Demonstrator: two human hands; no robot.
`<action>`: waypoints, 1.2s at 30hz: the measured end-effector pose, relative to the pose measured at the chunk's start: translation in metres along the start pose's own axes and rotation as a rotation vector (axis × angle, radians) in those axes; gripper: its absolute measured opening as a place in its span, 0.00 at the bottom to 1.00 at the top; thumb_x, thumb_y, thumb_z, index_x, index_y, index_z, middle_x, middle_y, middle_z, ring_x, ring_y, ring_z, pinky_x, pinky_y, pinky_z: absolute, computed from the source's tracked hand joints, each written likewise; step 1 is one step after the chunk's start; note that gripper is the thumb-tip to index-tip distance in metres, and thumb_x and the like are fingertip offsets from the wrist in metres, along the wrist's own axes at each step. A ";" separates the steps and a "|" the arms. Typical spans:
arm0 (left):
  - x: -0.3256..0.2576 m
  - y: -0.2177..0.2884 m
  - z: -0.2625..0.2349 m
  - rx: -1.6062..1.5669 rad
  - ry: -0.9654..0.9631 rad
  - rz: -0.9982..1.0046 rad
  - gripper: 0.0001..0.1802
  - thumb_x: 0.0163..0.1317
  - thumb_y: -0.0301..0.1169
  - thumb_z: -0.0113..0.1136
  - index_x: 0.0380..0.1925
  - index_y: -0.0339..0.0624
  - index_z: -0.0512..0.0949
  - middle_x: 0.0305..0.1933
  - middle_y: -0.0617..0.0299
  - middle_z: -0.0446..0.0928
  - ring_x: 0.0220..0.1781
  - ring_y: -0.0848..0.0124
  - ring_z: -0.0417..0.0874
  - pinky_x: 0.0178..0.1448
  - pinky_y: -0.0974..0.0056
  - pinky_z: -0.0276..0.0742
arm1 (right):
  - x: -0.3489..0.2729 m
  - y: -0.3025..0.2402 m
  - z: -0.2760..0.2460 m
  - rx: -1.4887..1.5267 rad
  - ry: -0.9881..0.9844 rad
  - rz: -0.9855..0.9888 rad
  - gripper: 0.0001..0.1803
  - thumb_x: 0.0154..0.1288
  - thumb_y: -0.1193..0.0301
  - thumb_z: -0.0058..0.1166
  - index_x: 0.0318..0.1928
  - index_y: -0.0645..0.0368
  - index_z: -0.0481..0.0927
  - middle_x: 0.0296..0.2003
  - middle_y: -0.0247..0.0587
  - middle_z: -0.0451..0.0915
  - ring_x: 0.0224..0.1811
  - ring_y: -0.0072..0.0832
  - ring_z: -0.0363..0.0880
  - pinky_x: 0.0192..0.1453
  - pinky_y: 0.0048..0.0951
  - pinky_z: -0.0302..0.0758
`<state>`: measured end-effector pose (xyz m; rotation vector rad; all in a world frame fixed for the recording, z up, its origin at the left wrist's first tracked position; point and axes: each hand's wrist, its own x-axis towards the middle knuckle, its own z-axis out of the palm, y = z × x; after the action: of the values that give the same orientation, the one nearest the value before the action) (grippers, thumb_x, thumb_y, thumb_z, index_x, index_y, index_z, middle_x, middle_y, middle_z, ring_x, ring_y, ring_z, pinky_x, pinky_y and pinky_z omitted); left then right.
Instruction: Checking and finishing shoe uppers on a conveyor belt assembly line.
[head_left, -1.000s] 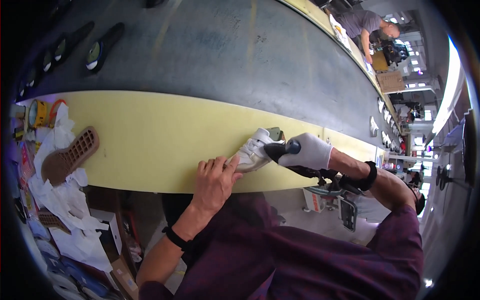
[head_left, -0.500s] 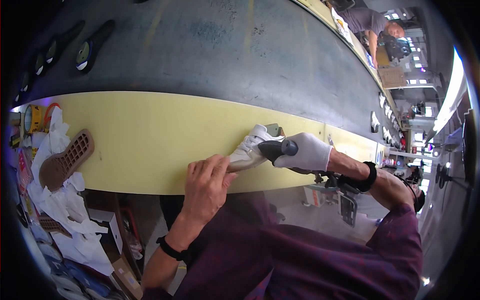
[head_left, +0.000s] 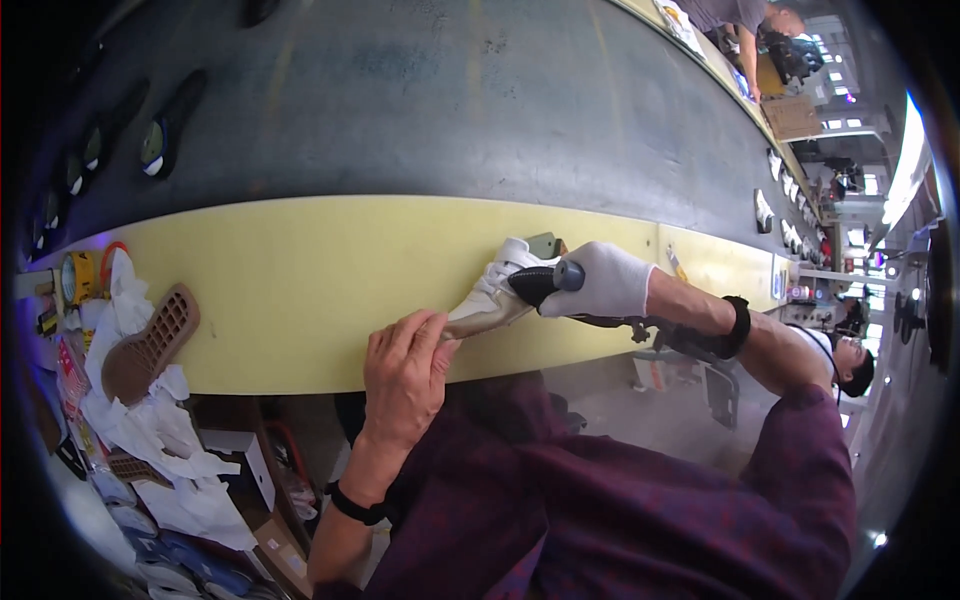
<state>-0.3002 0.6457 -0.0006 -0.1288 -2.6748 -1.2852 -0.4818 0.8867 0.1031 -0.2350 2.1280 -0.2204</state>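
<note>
A white sneaker lies on its side near the front edge of the yellow tabletop, toe toward the person. The left hand is closed over the toe end and pins it down. The right hand, in a white glove, is clamped around a dark-handled tool whose head presses against the sneaker's heel side; what sort of tool it is cannot be told.

To work this well, the bare hand's grip probably ought to stay firm and low, so the sneaker does not twist under the tool's pressure (it lies close to the tabletop's front edge, and a slip could push it off).

Left of the sneaker the yellow surface runs bare as far as a brown outsole lying on crumpled white paper. Behind the sneaker a dark conveyor belt carries shoe parts. To the sneaker's right the tabletop narrows, leaving less room on that side.
</note>
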 end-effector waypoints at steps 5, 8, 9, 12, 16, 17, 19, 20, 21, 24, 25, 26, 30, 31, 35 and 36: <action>0.007 0.010 0.011 0.029 -0.055 0.036 0.19 0.72 0.33 0.67 0.57 0.35 0.83 0.57 0.52 0.82 0.56 0.53 0.84 0.62 0.50 0.75 | -0.009 0.022 0.019 0.003 0.096 -0.139 0.26 0.61 0.48 0.74 0.40 0.61 0.91 0.29 0.48 0.88 0.32 0.39 0.89 0.43 0.38 0.83; 0.012 0.020 0.023 0.096 -0.096 0.075 0.20 0.70 0.31 0.68 0.60 0.36 0.82 0.59 0.50 0.82 0.59 0.50 0.83 0.65 0.49 0.75 | -0.034 0.050 0.020 0.137 0.198 -0.089 0.25 0.62 0.49 0.74 0.41 0.61 0.91 0.30 0.47 0.88 0.32 0.37 0.88 0.43 0.38 0.83; 0.013 0.025 0.027 0.105 -0.109 0.082 0.20 0.70 0.31 0.68 0.60 0.36 0.82 0.59 0.50 0.82 0.59 0.50 0.83 0.65 0.49 0.75 | -0.038 0.069 0.021 0.251 0.294 -0.027 0.26 0.63 0.49 0.74 0.42 0.62 0.90 0.31 0.47 0.89 0.33 0.32 0.87 0.43 0.36 0.83; 0.019 0.038 0.038 0.172 -0.143 0.127 0.27 0.66 0.31 0.71 0.64 0.37 0.80 0.66 0.47 0.78 0.64 0.48 0.80 0.69 0.47 0.73 | -0.036 0.117 0.005 0.359 0.441 0.141 0.26 0.62 0.49 0.71 0.39 0.65 0.89 0.25 0.40 0.85 0.28 0.28 0.85 0.37 0.33 0.82; 0.032 0.049 0.066 0.261 -0.172 0.243 0.36 0.63 0.30 0.74 0.72 0.45 0.75 0.74 0.44 0.71 0.67 0.45 0.77 0.72 0.47 0.72 | -0.010 0.201 -0.003 0.374 0.473 0.234 0.28 0.63 0.46 0.67 0.35 0.64 0.88 0.24 0.39 0.83 0.25 0.28 0.82 0.35 0.34 0.80; 0.035 0.049 0.073 0.286 -0.192 0.265 0.39 0.62 0.29 0.74 0.75 0.49 0.74 0.75 0.44 0.69 0.68 0.45 0.77 0.72 0.47 0.72 | -0.001 0.215 -0.002 0.382 0.492 0.238 0.28 0.63 0.46 0.67 0.37 0.65 0.87 0.25 0.41 0.84 0.28 0.29 0.84 0.38 0.36 0.81; 0.039 0.033 0.086 0.321 -0.166 0.258 0.38 0.62 0.29 0.74 0.74 0.52 0.76 0.75 0.44 0.69 0.68 0.44 0.77 0.72 0.47 0.72 | 0.010 0.231 0.004 0.399 0.510 0.239 0.29 0.63 0.46 0.67 0.38 0.66 0.87 0.27 0.43 0.85 0.30 0.31 0.85 0.41 0.37 0.81; 0.042 0.030 0.088 0.345 -0.139 0.249 0.37 0.62 0.28 0.73 0.73 0.55 0.77 0.75 0.44 0.69 0.69 0.44 0.77 0.72 0.47 0.73 | 0.013 0.235 0.006 0.402 0.585 0.201 0.30 0.64 0.46 0.67 0.41 0.66 0.86 0.30 0.47 0.86 0.34 0.35 0.86 0.44 0.39 0.82; 0.042 0.030 0.088 0.355 -0.144 0.251 0.37 0.62 0.28 0.73 0.73 0.55 0.77 0.75 0.44 0.69 0.69 0.44 0.77 0.72 0.47 0.73 | 0.016 0.240 0.009 0.405 0.661 0.163 0.31 0.65 0.45 0.67 0.43 0.67 0.85 0.33 0.52 0.88 0.37 0.39 0.88 0.47 0.40 0.82; 0.050 0.032 0.081 0.268 -0.171 0.252 0.33 0.65 0.20 0.59 0.70 0.57 0.80 0.72 0.44 0.73 0.69 0.44 0.77 0.70 0.47 0.73 | 0.019 0.255 0.015 0.319 0.789 0.155 0.36 0.64 0.42 0.67 0.48 0.68 0.83 0.38 0.58 0.89 0.40 0.49 0.89 0.50 0.41 0.82; 0.059 0.029 0.073 0.293 -0.207 0.319 0.30 0.65 0.22 0.62 0.68 0.55 0.82 0.72 0.45 0.73 0.70 0.47 0.78 0.69 0.48 0.74 | 0.021 0.262 0.018 0.332 0.785 0.197 0.30 0.65 0.50 0.71 0.50 0.66 0.83 0.41 0.58 0.88 0.44 0.52 0.87 0.53 0.43 0.81; 0.064 0.027 0.066 0.319 -0.241 0.374 0.27 0.65 0.24 0.65 0.65 0.53 0.84 0.72 0.47 0.74 0.70 0.49 0.78 0.68 0.49 0.75 | 0.021 0.260 0.017 0.331 0.782 0.186 0.30 0.65 0.50 0.71 0.50 0.66 0.83 0.41 0.58 0.88 0.44 0.52 0.87 0.53 0.43 0.81; 0.067 0.013 0.037 0.395 -0.336 0.469 0.28 0.65 0.23 0.63 0.66 0.52 0.83 0.69 0.48 0.77 0.70 0.51 0.79 0.69 0.48 0.73 | -0.006 0.179 0.014 -0.135 1.298 -0.415 0.20 0.63 0.71 0.71 0.55 0.58 0.83 0.48 0.49 0.85 0.51 0.49 0.84 0.57 0.47 0.80; 0.066 0.016 0.039 0.448 -0.337 0.462 0.29 0.64 0.24 0.65 0.67 0.50 0.81 0.70 0.49 0.76 0.70 0.50 0.78 0.71 0.47 0.71 | 0.001 0.164 0.022 -0.092 1.175 -0.514 0.21 0.64 0.70 0.71 0.56 0.57 0.83 0.49 0.48 0.85 0.51 0.49 0.84 0.56 0.47 0.80; 0.058 0.035 0.067 0.367 -0.224 0.338 0.36 0.58 0.27 0.74 0.69 0.44 0.76 0.72 0.50 0.73 0.72 0.50 0.74 0.75 0.43 0.65 | 0.033 0.090 0.066 -0.163 0.794 -0.802 0.10 0.64 0.70 0.64 0.45 0.56 0.81 0.41 0.47 0.84 0.45 0.49 0.85 0.51 0.47 0.81; 0.055 0.034 0.069 0.378 -0.221 0.336 0.36 0.58 0.27 0.74 0.69 0.44 0.76 0.72 0.50 0.73 0.72 0.50 0.74 0.75 0.43 0.65 | 0.034 0.075 0.068 -0.235 0.765 -0.802 0.09 0.63 0.70 0.62 0.43 0.57 0.81 0.38 0.46 0.83 0.41 0.48 0.85 0.49 0.46 0.81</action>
<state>-0.3566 0.7210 -0.0061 -0.6685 -2.8565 -0.6900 -0.4490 0.9461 0.0207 -1.3225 2.6952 -0.5949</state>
